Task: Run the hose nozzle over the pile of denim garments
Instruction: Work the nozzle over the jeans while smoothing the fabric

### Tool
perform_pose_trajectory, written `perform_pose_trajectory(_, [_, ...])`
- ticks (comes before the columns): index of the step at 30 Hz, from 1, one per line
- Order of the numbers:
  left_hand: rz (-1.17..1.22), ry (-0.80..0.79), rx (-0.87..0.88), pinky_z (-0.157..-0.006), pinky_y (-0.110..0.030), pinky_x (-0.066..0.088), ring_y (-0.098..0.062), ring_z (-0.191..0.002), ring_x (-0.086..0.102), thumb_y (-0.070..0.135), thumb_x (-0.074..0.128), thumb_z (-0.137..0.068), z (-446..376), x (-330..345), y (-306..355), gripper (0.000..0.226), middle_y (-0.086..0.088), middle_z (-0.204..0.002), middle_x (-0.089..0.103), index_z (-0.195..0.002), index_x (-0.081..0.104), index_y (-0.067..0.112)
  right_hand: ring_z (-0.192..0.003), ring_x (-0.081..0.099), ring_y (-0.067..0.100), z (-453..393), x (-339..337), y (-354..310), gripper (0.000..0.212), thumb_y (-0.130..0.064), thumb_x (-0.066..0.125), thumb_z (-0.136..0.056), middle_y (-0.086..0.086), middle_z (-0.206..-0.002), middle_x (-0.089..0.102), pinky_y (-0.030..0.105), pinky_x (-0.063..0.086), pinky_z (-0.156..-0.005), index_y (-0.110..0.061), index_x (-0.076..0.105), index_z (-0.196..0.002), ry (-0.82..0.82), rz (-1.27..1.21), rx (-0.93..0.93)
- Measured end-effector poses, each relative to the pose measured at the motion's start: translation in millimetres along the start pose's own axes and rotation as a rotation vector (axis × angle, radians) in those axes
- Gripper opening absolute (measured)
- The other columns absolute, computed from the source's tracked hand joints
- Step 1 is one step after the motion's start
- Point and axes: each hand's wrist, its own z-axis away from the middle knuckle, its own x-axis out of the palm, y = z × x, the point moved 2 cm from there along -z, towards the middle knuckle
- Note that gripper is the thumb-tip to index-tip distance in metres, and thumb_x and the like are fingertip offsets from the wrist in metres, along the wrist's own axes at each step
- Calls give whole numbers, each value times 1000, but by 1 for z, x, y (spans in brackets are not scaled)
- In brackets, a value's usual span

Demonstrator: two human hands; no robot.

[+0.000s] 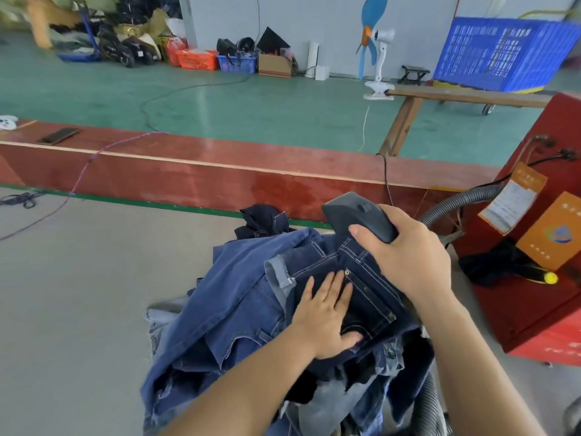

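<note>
Dark plastic fills the right hand: its fingers curl round the hose nozzle at centre right of the frame, above the pile of denim garments. The left hand lies flat, fingers straight, on the dark top jeans. Lower centre, the pile rests on a grey table; a ribbed hose leads right toward a red cabinet.

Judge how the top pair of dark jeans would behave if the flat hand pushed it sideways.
The dark jeans look floppy, likely bunching rather than sliding whole. The denim pile beneath is loose, so it may shift too.
</note>
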Motion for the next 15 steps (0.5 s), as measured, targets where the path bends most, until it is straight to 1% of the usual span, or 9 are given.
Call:
perform_pose_trajectory(2, [-25, -44, -31, -117, -53, -10, -26, -147, -18, 62, 30, -95, -10, -2, 5, 87, -11, -159, -20, -153, -10, 11, -79, 58, 15, 0, 1, -1, 46, -58, 60, -83, -16, -86, 61, 29, 43, -65, -37, 56, -125, -13, 20, 3])
perform_pose_trajectory(4, [75, -20, -28, -118, -55, -3, -26, -149, -7, 61, 33, -96, -15, -13, 5, 83, -12, -162, -7, -155, 5, 10, -80, 58, 16, 1, 3, -2, 47, -58, 60, -84, -15, -87, 61, 29, 43, -66, -36, 55, -126, -34, 34, -2])
perform_pose_trajectory(5, [220, 59, -12, -118, -55, 3, -25, -149, 5, 58, 34, -97, -13, -19, 2, 75, -13, -162, 8, -153, 22, 9, -81, 59, 16, 1, 3, -3, 47, -58, 59, -83, -14, -87, 63, 30, 44, -65, -37, 55, -125, -47, 37, -2])
perform_pose_trajectory(7, [497, 417, -10, -118, -51, 17, -19, -141, 34, 40, 40, -101, 0, -27, -15, 47, -9, -147, 46, -132, 58, 11, -81, 62, 18, 2, 3, -5, 46, -60, 59, -83, -14, -87, 65, 30, 45, -66, -39, 56, -123, -70, 34, 3])
perform_pose_trajectory(8, [501, 596, -59, -118, -47, 19, -16, -137, 41, 32, 42, -100, 9, -26, -29, 39, -4, -140, 54, -126, 64, 14, -80, 63, 18, 1, 4, -5, 44, -60, 58, -82, -14, -85, 65, 31, 46, -67, -40, 56, -122, -83, 28, 8])
perform_pose_trajectory(9, [453, 708, -155, -119, -44, 14, -14, -139, 37, 32, 45, -98, 18, -21, -44, 38, 2, -143, 51, -130, 60, 17, -76, 64, 18, 1, 4, -6, 43, -61, 58, -82, -15, -82, 65, 31, 48, -68, -42, 56, -120, -98, 22, 13])
perform_pose_trajectory(10, [433, 717, -273, -118, -42, 8, -12, -145, 24, 39, 48, -97, 26, -13, -60, 46, 7, -151, 40, -139, 50, 21, -72, 64, 18, 1, 5, -7, 41, -61, 58, -82, -15, -78, 64, 30, 49, -67, -42, 56, -119, -117, 19, 15])
perform_pose_trajectory(12, [520, 483, -480, -117, -49, -2, -12, -149, -6, 64, 48, -89, 35, 9, -84, 80, 14, -160, 9, -153, 21, 26, -66, 63, 14, 2, 7, -11, 38, -61, 58, -82, -16, -76, 63, 28, 47, -63, -43, 56, -116, -169, 33, 7])
perform_pose_trajectory(15, [630, 222, -538, -113, -61, -5, -19, -147, -20, 88, 35, -64, 38, 29, -90, 115, 15, -160, -16, -154, -4, 29, -60, 58, 7, 5, 15, -19, 32, -61, 57, -83, -16, -72, 61, 25, 41, -55, -42, 57, -110, -273, 98, -20])
